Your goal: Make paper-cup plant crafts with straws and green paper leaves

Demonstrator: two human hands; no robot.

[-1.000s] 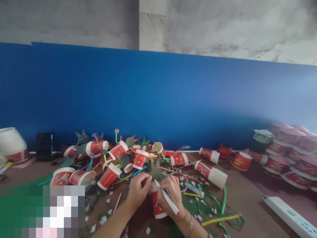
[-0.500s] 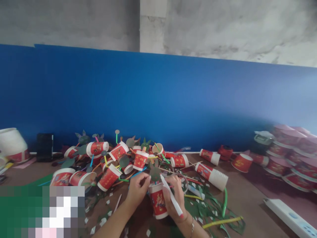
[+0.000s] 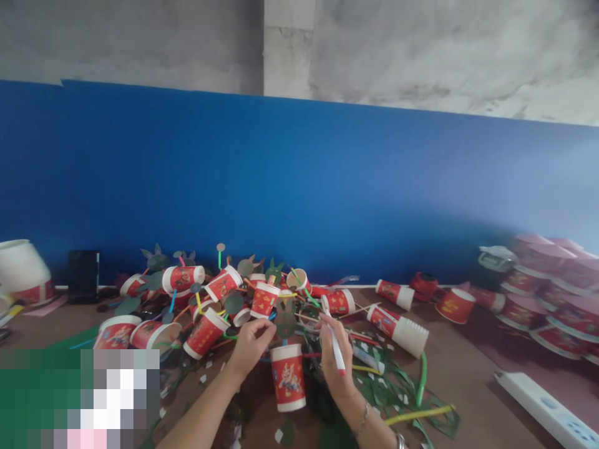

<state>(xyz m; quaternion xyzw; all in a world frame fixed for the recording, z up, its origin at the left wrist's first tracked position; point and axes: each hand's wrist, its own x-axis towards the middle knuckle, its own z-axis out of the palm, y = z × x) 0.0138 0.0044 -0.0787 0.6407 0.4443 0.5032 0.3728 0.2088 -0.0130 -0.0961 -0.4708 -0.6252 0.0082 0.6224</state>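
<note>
A red paper cup (image 3: 287,381) with a printed cartoon figure and white rims stands upright between my hands. Above its top sits a dark green paper head (image 3: 285,321) with ears, on a short blue stem. My left hand (image 3: 251,347) is just left of the head, thumb and fingers pinched together; whether something small is between them is hidden. My right hand (image 3: 337,357), to the right of the cup and apart from it, grips a white marker (image 3: 335,343) with a red end pointing down. A thin stick (image 3: 307,318) shows by its fingertips; whether they hold it I cannot tell.
Behind lies a heap of red cups (image 3: 206,333) with straws and paper heads. Stacked cups (image 3: 397,330) lie to the right, near green paper scraps (image 3: 388,386). A power strip (image 3: 545,405) is at the right edge, with piled pink-topped cups (image 3: 561,299) beyond.
My right hand has come away from the cup, up and right, still with the marker. The cup and head sit slightly further left. My left hand has shifted a little left, still pinched.
</note>
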